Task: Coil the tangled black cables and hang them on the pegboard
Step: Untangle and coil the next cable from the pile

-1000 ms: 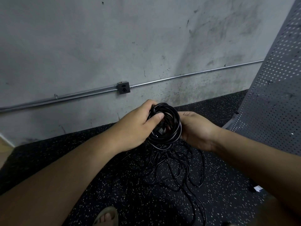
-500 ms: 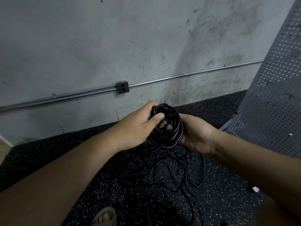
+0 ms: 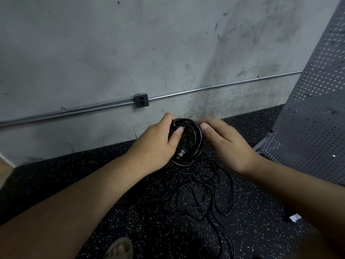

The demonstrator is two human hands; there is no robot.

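A coil of black cable [image 3: 198,142] is held up above the floor in the middle of the view. My left hand [image 3: 158,144] grips its left side, thumb laid across the loops. A plug [image 3: 182,153] sticks out by that palm. My right hand [image 3: 227,144] lies palm down against the coil's right edge, its fingers blurred over the top and its thumb straight. From the coil, loose tangled cable [image 3: 201,186] hangs down and spreads over the floor. The grey pegboard [image 3: 313,118] leans at the right edge.
A concrete wall stands close ahead with a metal conduit [image 3: 224,85] and an outlet box [image 3: 141,100]. The floor is black speckled rubber. My sandalled foot [image 3: 119,248] shows at the bottom. A small white object [image 3: 295,218] lies on the floor at the right.
My right hand has come from cupping the coil behind to lying palm down over its right edge. My left hand keeps its grip, and the coil sits a little higher.
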